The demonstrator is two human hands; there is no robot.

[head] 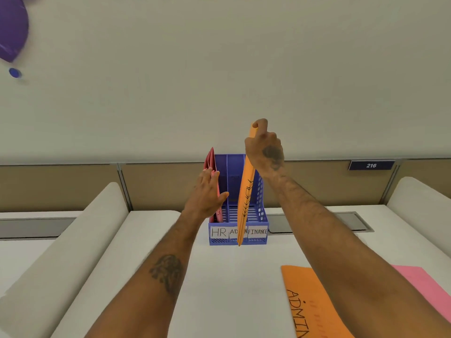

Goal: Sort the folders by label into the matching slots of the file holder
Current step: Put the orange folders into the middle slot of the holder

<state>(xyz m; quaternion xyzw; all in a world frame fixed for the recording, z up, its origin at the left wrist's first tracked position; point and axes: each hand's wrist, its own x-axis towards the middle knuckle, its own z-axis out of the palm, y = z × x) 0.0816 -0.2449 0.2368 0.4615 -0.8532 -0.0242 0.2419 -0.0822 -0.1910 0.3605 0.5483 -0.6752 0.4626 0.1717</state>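
Both bare forearms are extended forward over a white desk (227,289). The right hand (264,147) is raised above the file holder, with the fingers curled round the top end of an orange folder (246,198), which is gripped firmly. The folder is seen edge-on, hanging almost upright with a slight tilt, and handwriting is seen along its side. Its lower end is held in front of the middle label of the file holder, so part of that label is covered; whether it touches the holder cannot be told.

The left hand (207,191) is kept flat, with straight fingers laid against the red folders (211,159) that stand in the left slot. Nothing is grasped by it.

The blue file holder (262,215) is set upright near the back of the desk, with three slots marked HR, ADMIN and FINANCE from left to right.

Another orange folder (312,301), marked ADMIN, is laid flat on the desk under the right forearm, overlapping a pink folder (419,284).

The desk is flanked by white curved dividers (73,240) and backed by a beige partition (158,186) bearing a plaque (371,165) numbered 216. A pale wall (219,69) is seen above, with a purple shape (12,28) at the upper left.
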